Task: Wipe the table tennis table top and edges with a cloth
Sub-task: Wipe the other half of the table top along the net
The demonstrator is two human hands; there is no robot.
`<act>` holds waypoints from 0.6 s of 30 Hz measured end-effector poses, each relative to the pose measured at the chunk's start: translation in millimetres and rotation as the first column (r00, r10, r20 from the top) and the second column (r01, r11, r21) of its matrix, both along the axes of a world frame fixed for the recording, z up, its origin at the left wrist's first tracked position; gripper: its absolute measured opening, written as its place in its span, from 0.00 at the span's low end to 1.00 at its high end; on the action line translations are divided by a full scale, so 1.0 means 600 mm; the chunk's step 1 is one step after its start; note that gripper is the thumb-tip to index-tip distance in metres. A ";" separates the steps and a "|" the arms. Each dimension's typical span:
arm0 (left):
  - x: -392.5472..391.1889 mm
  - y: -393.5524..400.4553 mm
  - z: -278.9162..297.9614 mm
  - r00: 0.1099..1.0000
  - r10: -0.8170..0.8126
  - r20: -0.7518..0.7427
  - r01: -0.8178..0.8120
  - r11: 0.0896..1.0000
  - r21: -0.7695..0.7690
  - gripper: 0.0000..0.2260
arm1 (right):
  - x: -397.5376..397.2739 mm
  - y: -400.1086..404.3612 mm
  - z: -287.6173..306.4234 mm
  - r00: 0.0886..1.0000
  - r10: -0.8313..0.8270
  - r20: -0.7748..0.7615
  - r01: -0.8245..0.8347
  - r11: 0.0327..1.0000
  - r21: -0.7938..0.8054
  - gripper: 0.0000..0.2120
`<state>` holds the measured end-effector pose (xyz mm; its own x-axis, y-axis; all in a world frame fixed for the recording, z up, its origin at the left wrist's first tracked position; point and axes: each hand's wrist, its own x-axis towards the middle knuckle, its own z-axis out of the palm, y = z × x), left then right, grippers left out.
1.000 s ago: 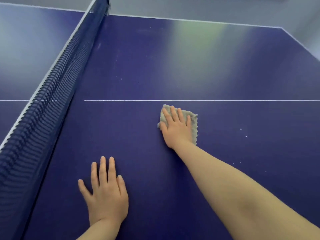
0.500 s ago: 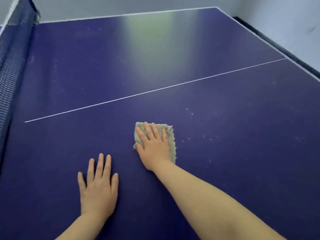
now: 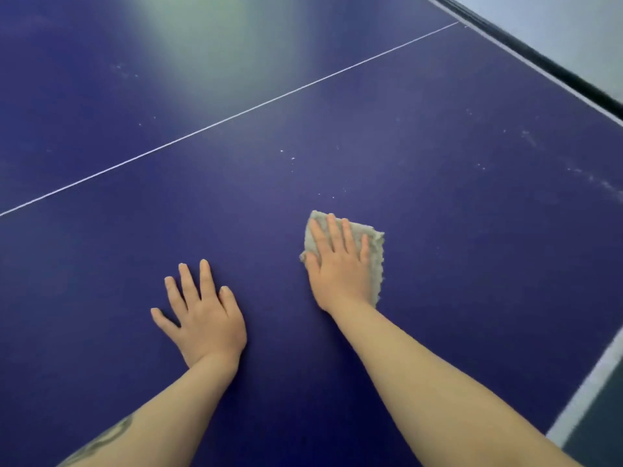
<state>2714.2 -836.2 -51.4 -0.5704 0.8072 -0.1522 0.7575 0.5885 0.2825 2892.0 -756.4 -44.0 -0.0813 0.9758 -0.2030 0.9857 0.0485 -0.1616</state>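
Cloth (image 3: 373,251) slid rightward, pinned under flat right hand (image 3: 340,267), left hand (image 3: 205,318) flat on table (image 3: 472,230)

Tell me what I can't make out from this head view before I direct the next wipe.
- Cloth: mostly covered by the right hand pressing on it; its underside and any dirt picked up are hidden.
- Table: its left part and near edge are cut off by the frame; no net shows.
- Specks beyond the cloth: too small to identify.
- Table under the flat left hand: hidden.
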 end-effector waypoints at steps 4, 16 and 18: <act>0.003 0.005 0.002 1.000 -0.019 0.005 0.019 0.998 0.052 0.24 | 0.064 -0.136 -0.008 0.956 -0.290 0.030 0.285 0.951 0.122 0.29; 0.116 -0.086 -0.009 0.885 -0.451 -0.121 0.456 0.890 0.016 0.25 | 0.202 -0.163 0.002 0.986 -0.155 0.057 0.154 0.988 0.012 0.27; 0.151 -0.095 -0.009 0.866 -0.485 -0.121 0.489 0.872 0.010 0.25 | 0.288 -0.217 0.008 0.873 -0.469 0.135 0.470 0.882 0.024 0.27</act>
